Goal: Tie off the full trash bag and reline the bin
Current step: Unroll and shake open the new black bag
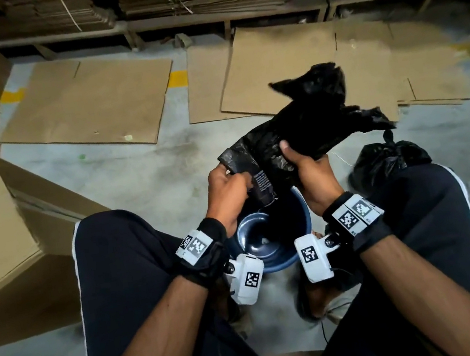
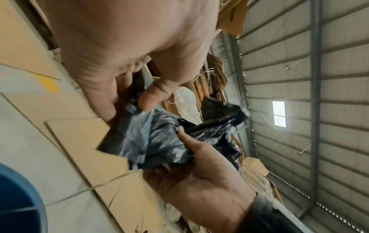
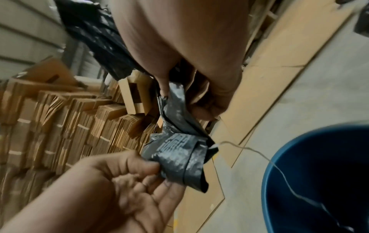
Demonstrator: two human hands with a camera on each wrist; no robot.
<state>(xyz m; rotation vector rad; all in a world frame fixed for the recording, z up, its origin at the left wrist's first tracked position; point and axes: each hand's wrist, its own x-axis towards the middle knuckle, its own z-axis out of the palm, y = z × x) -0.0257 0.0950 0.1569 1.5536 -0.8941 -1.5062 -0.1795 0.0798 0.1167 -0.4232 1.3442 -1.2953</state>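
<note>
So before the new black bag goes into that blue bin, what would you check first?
1. Old bag out and tied: ok. The tied bag sits knotted on the floor beside the bin.
2. Blue bin ready: mostly ok. No liner inside, though a small pale scrap lies at the bottom.
3. Both hands on the new bag: ok. The left hand pinches one edge and the right hand grips the bunched middle.
4. Bag mouth opened: not ok. It is crumpled and partly folded.
5. Which end is the opening: cannot tell.
6. Bag over the bin: ok, roughly; it is held just above the rim.
</note>
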